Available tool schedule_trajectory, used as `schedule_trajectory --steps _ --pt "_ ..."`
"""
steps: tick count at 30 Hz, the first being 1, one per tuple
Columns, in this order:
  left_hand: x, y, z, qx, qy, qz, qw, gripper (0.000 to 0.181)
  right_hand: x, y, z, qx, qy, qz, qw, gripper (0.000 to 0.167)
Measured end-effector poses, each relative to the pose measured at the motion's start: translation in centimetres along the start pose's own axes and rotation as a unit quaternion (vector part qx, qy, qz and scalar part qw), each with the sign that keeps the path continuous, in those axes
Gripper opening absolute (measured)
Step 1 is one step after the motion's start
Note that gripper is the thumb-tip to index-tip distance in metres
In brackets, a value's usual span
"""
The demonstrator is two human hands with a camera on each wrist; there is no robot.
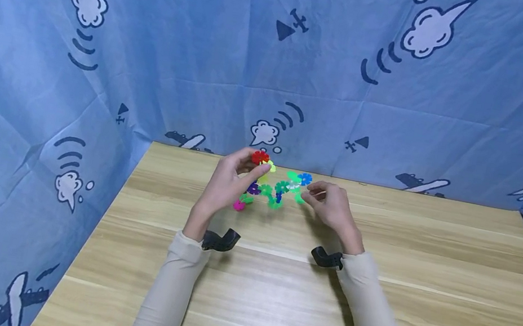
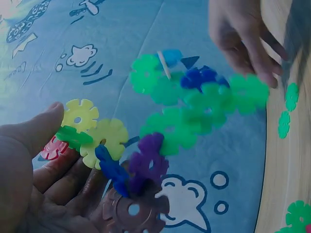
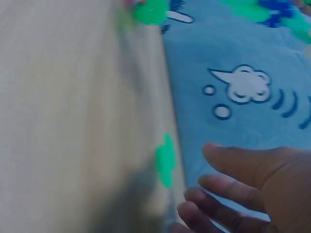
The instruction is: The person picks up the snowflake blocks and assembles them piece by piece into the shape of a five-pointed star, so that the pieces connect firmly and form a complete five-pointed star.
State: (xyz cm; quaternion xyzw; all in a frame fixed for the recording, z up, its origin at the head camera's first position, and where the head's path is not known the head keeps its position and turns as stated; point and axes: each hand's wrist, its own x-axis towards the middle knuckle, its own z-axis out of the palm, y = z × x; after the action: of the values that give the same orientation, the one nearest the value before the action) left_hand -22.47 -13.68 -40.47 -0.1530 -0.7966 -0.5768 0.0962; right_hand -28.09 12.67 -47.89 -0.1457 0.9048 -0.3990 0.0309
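Note:
My left hand (image 1: 229,182) pinches one end of a chain of interlocking plastic flower discs, near a red disc (image 1: 260,157) at the thumb and fingertips. In the left wrist view the chain runs from a yellow disc (image 2: 104,144) through a blue disc (image 2: 112,170), a purple disc (image 2: 148,162) and several green discs (image 2: 167,131), reaching out over the table. My right hand (image 1: 334,206) hovers beside the chain's far end, near a light-blue disc (image 1: 305,179). Its fingers are loosely bent and hold nothing in the right wrist view.
Loose green discs (image 2: 292,97) lie on the wooden table (image 1: 424,303), along with a pink disc (image 1: 239,205) and a green disc (image 2: 297,213) near the left hand. A blue printed curtain (image 1: 307,67) hangs directly behind the table's back edge. Black wrist mounts (image 1: 220,240) sit at both wrists.

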Motion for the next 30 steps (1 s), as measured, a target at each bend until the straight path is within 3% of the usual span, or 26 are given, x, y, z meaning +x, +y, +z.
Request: schedule_trajectory --steps 12,21,30 --pt "0.1 0.0 -0.1 -0.014 -0.003 0.000 0.9999 0.028 0.4 0.7 1.9 -0.069 0.020 -0.014 0.9973 0.032" --pt "0.2 0.2 -0.1 -0.009 -0.014 0.018 0.9997 0.026 0.5 1.3 1.4 -0.018 -0.003 0.028 0.9994 0.025" --pt "0.1 0.2 0.1 -0.007 -0.021 0.019 0.9996 0.024 0.3 1.1 0.4 0.012 -0.029 0.071 0.9970 0.032"
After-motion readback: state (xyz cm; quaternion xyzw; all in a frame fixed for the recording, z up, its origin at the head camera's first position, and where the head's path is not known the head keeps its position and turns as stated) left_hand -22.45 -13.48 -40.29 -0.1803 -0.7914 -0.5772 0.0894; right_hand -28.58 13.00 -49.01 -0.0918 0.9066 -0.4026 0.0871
